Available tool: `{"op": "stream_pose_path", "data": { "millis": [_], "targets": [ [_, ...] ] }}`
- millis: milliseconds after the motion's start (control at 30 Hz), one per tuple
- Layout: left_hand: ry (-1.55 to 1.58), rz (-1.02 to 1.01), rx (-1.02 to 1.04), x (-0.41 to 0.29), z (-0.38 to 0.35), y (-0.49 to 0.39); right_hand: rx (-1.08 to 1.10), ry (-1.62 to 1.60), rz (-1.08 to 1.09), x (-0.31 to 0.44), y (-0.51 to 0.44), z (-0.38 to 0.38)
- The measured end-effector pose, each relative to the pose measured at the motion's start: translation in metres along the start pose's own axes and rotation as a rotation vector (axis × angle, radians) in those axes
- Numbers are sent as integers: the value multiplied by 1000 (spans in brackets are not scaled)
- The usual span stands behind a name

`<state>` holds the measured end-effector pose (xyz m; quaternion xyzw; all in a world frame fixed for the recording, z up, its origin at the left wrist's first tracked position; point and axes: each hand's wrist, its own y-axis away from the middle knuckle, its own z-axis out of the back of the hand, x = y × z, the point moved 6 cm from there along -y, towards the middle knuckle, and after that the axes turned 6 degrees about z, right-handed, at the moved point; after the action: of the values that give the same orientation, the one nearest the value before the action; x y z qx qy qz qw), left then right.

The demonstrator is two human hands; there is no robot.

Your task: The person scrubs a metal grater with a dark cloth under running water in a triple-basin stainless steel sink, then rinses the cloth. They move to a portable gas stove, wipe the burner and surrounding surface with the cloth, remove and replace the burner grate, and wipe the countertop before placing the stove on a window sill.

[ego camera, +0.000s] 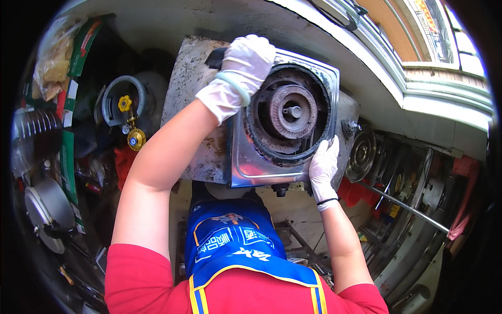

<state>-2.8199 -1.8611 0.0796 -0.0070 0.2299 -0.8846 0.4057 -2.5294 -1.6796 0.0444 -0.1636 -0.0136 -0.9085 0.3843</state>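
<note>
A single-burner gas stove with a stainless steel top [255, 177] sits on a stained metal surface [196, 82] before me. Its round burner head [293, 112] lies inside a blackened ring opening. My left hand [251, 59], in a white glove with a pale green band at the wrist, is closed at the stove's upper left corner; whether it holds something there is hidden. A dark object [215, 59] shows just beside that hand. My right hand [324, 165], gloved too, lies with fingers extended along the stove's lower right edge. A black knob [279, 190] sticks out at the stove's front.
To the left stand a gas cylinder with a grey ring collar [106, 104] and a brass regulator [136, 139], and a lidded metal pot [59, 204]. At right are a round metal lid [361, 155], red containers [351, 192] and a rack's metal bar [408, 208]. A window ledge [443, 100] runs upper right.
</note>
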Motion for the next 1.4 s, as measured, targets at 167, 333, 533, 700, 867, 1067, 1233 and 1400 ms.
{"op": "stream_pose_path", "data": {
  "millis": [167,333,533,700,867,1067,1233,1400],
  "targets": [
    [40,51,23,23,31,30,3,9,27,-1,-1,3],
    [411,292,160,51,48,23,-19,29,60,0,-1,4],
    [461,-240,198,-10,5,-26,-19,30,75,-1,-2,5],
    [518,-217,184,21,-1,-2,-33,-5,96,0,0,7],
    [909,146,68,10,22,99,-39,31,73,1,-2,7],
    [1269,529,69,-37,45,230,-47,14,64,-1,2,4],
    [1690,1150,168,-64,49,320,75,-104,-45,-17,-6,-2],
    [1860,1404,86,-39,11,319,476,-980,-527,-48,-25,-19]
  ]
}}
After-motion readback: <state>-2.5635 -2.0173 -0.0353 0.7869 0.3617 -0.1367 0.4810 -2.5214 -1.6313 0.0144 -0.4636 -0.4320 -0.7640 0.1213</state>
